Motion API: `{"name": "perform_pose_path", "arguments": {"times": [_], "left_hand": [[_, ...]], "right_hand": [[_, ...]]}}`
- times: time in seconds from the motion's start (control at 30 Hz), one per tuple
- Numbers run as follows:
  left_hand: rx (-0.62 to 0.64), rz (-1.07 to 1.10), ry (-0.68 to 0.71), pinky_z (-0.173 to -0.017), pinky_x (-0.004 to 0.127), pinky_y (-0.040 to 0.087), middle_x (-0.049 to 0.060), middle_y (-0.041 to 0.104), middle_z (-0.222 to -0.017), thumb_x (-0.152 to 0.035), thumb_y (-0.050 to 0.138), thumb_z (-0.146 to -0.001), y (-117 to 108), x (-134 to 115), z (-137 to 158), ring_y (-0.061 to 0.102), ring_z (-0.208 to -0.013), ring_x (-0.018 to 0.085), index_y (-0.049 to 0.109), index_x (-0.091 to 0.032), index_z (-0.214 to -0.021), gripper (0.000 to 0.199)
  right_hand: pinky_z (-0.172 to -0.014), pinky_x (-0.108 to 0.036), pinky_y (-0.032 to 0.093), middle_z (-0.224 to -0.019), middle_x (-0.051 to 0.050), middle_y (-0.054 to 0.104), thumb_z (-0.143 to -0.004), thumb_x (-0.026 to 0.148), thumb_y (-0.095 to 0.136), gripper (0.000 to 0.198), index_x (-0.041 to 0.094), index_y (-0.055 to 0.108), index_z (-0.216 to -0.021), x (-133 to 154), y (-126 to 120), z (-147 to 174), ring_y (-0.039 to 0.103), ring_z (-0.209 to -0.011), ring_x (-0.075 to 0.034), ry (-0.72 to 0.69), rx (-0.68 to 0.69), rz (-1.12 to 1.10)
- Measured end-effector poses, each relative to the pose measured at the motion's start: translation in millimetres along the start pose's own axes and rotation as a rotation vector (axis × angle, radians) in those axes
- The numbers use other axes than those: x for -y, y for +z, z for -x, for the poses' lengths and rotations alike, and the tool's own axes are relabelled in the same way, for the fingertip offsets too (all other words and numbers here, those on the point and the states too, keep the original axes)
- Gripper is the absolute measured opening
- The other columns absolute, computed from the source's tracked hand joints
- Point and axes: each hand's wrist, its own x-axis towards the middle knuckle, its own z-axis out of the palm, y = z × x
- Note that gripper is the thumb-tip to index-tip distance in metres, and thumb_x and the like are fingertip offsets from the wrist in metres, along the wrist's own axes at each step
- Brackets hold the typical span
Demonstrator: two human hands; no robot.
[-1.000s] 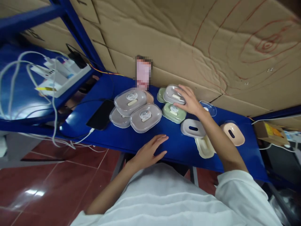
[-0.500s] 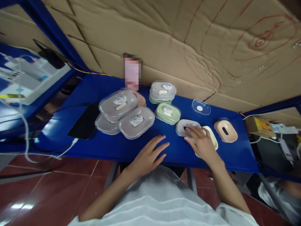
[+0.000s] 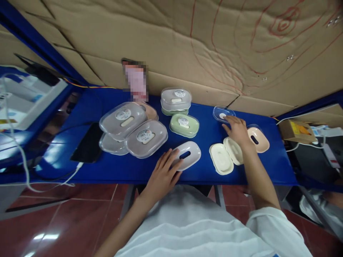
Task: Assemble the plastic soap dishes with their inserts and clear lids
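My left hand [image 3: 164,175] lies at the left end of a pale grey soap dish [image 3: 190,161] with a dark oval slot. Its fingers are spread and touch the rim. My right hand [image 3: 237,129] reaches to the back right, fingers apart, its fingertips at the near edge of a clear lid [image 3: 224,111] with a round white label. Below that forearm lie two cream pieces [image 3: 221,159], side by side, one partly hidden by the wrist. A peach soap dish [image 3: 262,140] sits to the right of the forearm.
At left, several grey soap boxes [image 3: 146,139] with clear lids are stacked, a peach one [image 3: 152,111] behind. A green box [image 3: 184,125] and a grey box [image 3: 175,99] stand mid-back. A black phone [image 3: 87,144] with a white cable lies left. Cardboard [image 3: 160,32] walls the back.
The grey soap dish has moved left from beside the cream pieces to my left hand. My right hand has left it and moved back to the clear lid. The view has shifted slightly.
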Motion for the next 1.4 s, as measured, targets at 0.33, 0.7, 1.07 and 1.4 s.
{"name": "perform_pose_path", "arguments": {"times": [0.33,0.7,1.07,1.4], "left_hand": [[-0.011,0.13,-0.065,-0.124,0.061,0.048,0.012,0.043,-0.17,-0.018,0.065,-0.101,-5.0,5.1,6.1,0.033,-0.163,0.038,0.05,-0.03,-0.156,0.058],[-0.031,0.105,-0.006,-0.121,0.063,0.051,0.01,0.061,-0.156,-0.021,0.066,-0.104,-4.5,11.3,5.3,0.035,-0.162,0.038,0.054,-0.029,-0.152,0.05],[-0.07,0.267,0.072,-0.127,0.063,0.043,0.016,0.048,-0.164,-0.014,0.065,-0.103,-8.9,-0.9,-8.9,0.027,-0.166,0.039,0.051,-0.025,-0.154,0.054],[-0.072,0.035,0.099,-0.115,0.057,0.054,0.019,0.059,-0.153,-0.025,0.075,-0.099,8.8,-23.1,-2.9,0.049,-0.151,0.039,0.067,-0.022,-0.135,0.038]], "right_hand": [[-0.106,-0.047,0.048,-0.123,-0.009,0.079,-0.112,0.033,0.042,0.034,0.024,0.073,-0.124,22.5,-7.3,21.9,0.072,-0.115,-0.029,-0.086,-0.039,-0.218],[-0.11,-0.053,0.045,-0.127,-0.013,0.076,-0.11,0.035,0.05,0.033,0.023,0.07,-0.134,71.6,-9.4,91.9,0.068,-0.121,-0.032,-0.139,-0.02,-0.097],[-0.122,-0.058,0.047,-0.149,-0.012,0.065,-0.106,0.022,0.063,0.042,0.028,0.059,-0.148,111.2,8.3,180.6,0.059,-0.144,-0.031,-0.324,-0.004,-0.357],[-0.125,-0.061,0.045,-0.177,-0.013,0.03,-0.1,0.035,0.074,0.079,0.035,0.035,-0.169,108.8,9.6,170.4,0.037,-0.161,-0.037,-0.341,-0.006,-0.329]]}}
